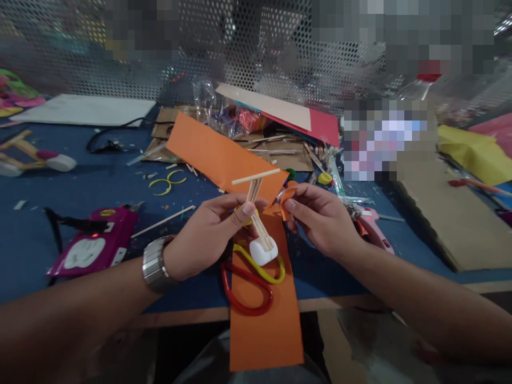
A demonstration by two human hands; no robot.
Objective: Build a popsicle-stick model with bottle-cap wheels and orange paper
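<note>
A: Surface and room, quick.

B: Blue tabletop [120, 178], brown front edge, cluttered. Perforated metal screen [224, 48] behind it. Upper right is pixelated, can't read that part.

A: Far side?

B: White board [86, 109] at left, loose black cable [116, 128] beside it. Middle back: orange sheet [212, 152] slanting over brown cardboard, beige card [268, 104] on a red one. Large cardboard slab [428, 213] at right.

A: Near side?

B: Purple electrical unit [110, 226] at left, red light lit, black cord on it. Two yellow rings [160, 188] past it. Pink glue gun [374, 224] just beyond the right wrist. Orange strip [266, 341] runs over the table edge toward the lap; a red loop handle [250, 311] and a yellow loop handle [276, 280] lie against it.

A: Hands?

B: Left hand [214, 226] reaches in from the left, metal watch [154, 264] on the wrist. Thumb and fingers clamped on a stick bundle [261, 223], held tilted above the strip: crosswise stick [256, 176] at its upper end, white piece [260, 256] at its lower.

A: Right?

B: Right hand [322, 216] just beside the bundle, apart from it. Thumb and forefinger pinched together on a small curled orange scrap [285, 208]. Other fingers curled, partly hidden.
</note>
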